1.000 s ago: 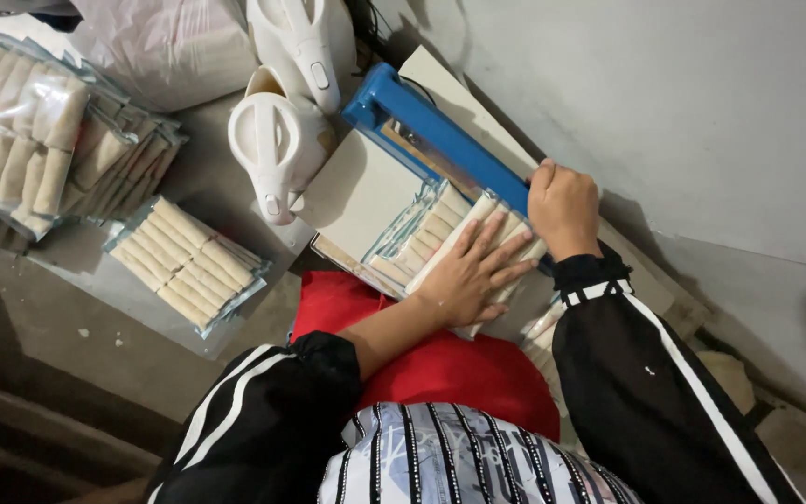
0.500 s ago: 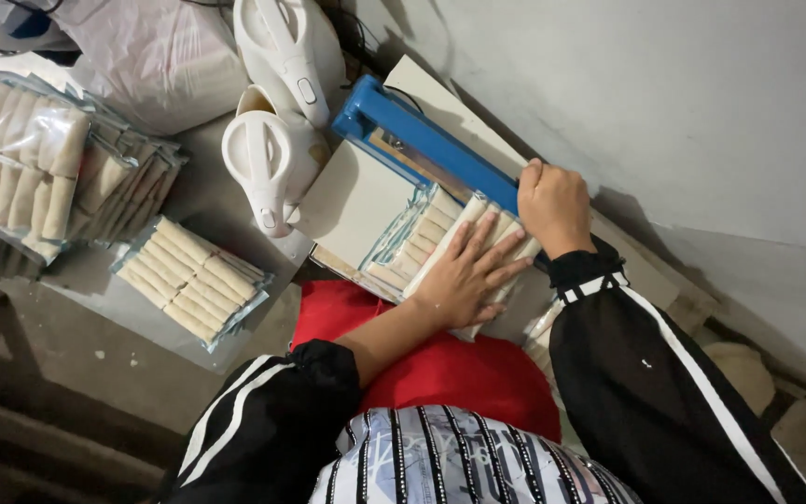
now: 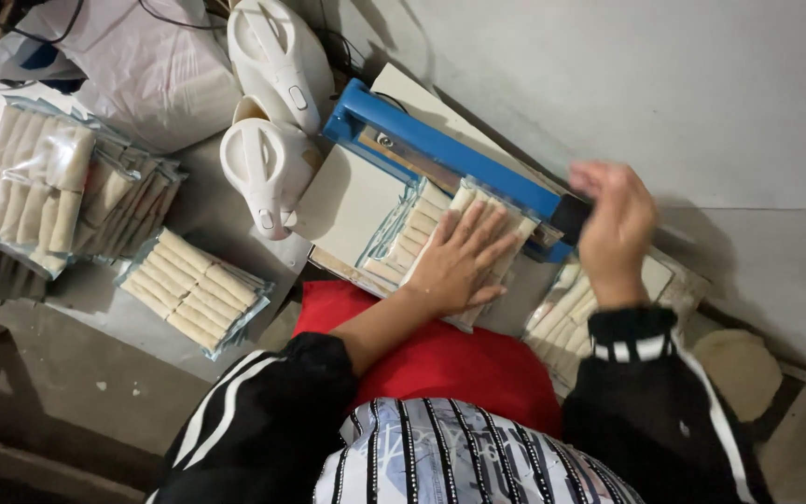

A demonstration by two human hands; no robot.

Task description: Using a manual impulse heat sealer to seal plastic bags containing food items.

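Note:
My left hand [image 3: 459, 261] lies flat with fingers spread on a clear plastic packet of pale rolls [image 3: 412, 224]. The packet's far edge sits under the blue arm of a heat sealer [image 3: 440, 149] on its white base [image 3: 352, 201]. Blurred by motion, my right hand [image 3: 613, 229] curls around the black handle [image 3: 569, 219] at the arm's right end. Another packet of rolls [image 3: 566, 317] lies below that hand, partly hidden by my sleeve.
Two white electric kettles [image 3: 263, 163] stand left of the sealer. A sealed packet of rolls [image 3: 193, 289] lies on the grey worktop, with several more stacked at far left [image 3: 39, 187]. A white bag [image 3: 156, 79] sits behind. A grey wall [image 3: 655, 84] closes the right side.
My right hand has shifted to the right off the top of the sealer arm, so the black handle now shows. My left hand has stayed flat on the packet.

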